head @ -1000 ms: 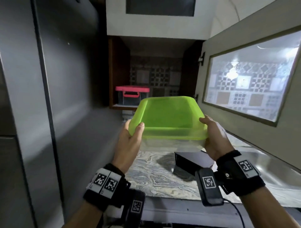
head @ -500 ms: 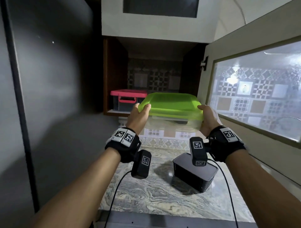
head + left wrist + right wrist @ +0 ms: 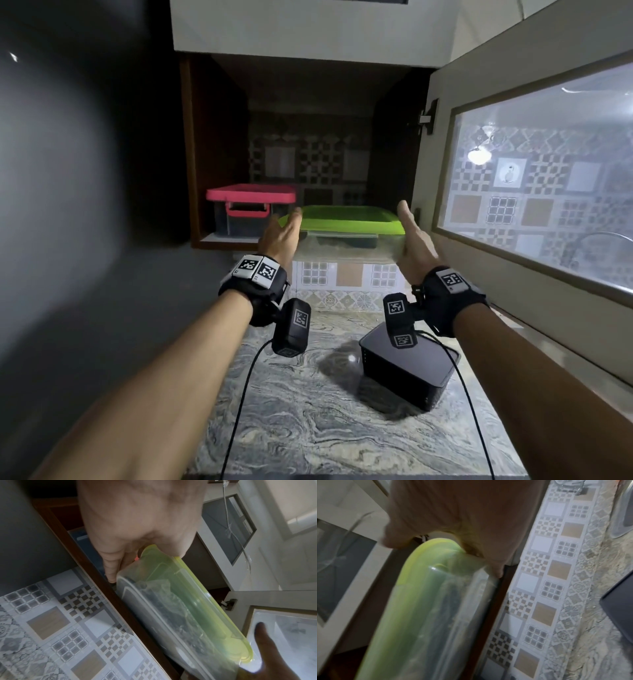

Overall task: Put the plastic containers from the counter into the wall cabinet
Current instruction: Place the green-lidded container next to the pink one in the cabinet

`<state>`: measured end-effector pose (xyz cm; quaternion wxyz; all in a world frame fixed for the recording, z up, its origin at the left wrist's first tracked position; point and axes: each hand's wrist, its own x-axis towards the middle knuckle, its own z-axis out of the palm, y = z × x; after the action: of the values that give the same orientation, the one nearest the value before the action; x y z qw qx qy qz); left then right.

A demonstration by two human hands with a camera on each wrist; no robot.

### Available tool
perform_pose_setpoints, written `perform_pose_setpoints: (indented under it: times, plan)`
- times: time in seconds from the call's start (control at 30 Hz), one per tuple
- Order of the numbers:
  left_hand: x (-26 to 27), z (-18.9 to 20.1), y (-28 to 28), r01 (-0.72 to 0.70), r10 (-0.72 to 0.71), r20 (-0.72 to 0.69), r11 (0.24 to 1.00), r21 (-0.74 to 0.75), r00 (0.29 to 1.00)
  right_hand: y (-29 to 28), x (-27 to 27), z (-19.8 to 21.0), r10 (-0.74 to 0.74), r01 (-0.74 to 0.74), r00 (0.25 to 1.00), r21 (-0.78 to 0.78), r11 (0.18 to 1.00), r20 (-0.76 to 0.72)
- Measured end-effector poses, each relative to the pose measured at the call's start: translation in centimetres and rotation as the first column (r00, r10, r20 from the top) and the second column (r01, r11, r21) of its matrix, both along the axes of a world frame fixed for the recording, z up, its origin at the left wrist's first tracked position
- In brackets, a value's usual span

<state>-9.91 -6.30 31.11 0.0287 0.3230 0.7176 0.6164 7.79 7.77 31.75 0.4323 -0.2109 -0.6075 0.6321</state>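
Both hands, left (image 3: 281, 233) and right (image 3: 412, 240), flanked the green-lidded container (image 3: 342, 221) with straightened fingers, beside the pink-lidded box (image 3: 251, 205).

- 1 clear plastic container w/ green lid (image 3: 346, 222)
- 1 grey plastic box w/ pink lid and pink handle (image 3: 250, 209)
- 1 black rectangular box (image 3: 409, 370) on counter
- 2 hands: left hand (image 3: 281, 236), right hand (image 3: 415, 241)
- 1 open cabinet door w/ frosted glass (image 3: 541, 192)

Right hand (image 3: 462, 513) against green-lidded container (image 3: 423, 608)
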Motion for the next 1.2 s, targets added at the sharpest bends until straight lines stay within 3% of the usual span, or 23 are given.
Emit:
perform_pose_setpoints:
  times: [0.2, 0.3, 0.43, 0.57, 0.93, 1.1, 1.2]
  plan:
    - [1.3, -0.3, -1.2, 0.063, -0.061, 0.076, 0.998, -0.022, 0.995, 0.2, 0.0, -1.9, -0.130, 0.083, 0.974, 0.246, 0.966, 0.184]
    - [1.0, -1.6, -0.5, 0.057, -0.057, -0.074, 0.998, 0.002, 0.996, 1.0, -1.1, -1.7, -0.247, 0.220, 0.956, 0.171, 0.960, 0.156]
    - [1.4, -1.8, 0.4, -0.098, 0.122, -0.341, 0.991, 0.088, 0.932, 1.0, -2.3, -1.6, -0.402, 0.370, 0.895, 0.179, 0.912, 0.194]
    - [0.8, -1.9, 2.0, -0.165, 0.168, -0.444, 0.985, 0.045, 0.880, 1.5, -4.2, -1.1, -0.509, 0.485, 0.846, 0.166, 0.859, 0.160]
    - [-0.9, -2.4, 4.4, -0.119, 0.015, -0.447, 0.972, -0.205, 0.894, 3.0, -6.9, -2.0, -0.504, 0.433, 0.839, 0.309, 0.846, 0.205]
    - [0.5, -3.9, 4.1, -0.179, 0.143, -0.436, 0.983, -0.043, 0.888, 3.0, -5.4, -2.6, -0.540, 0.475, 0.829, 0.326, 0.817, 0.147]
    - [1.6, -6.4, 3.7, -0.211, 0.210, -0.386, 0.977, 0.041, 0.898, 2.7, -3.6, -4.1, -0.572, 0.490, 0.797, 0.347, 0.800, 0.193]
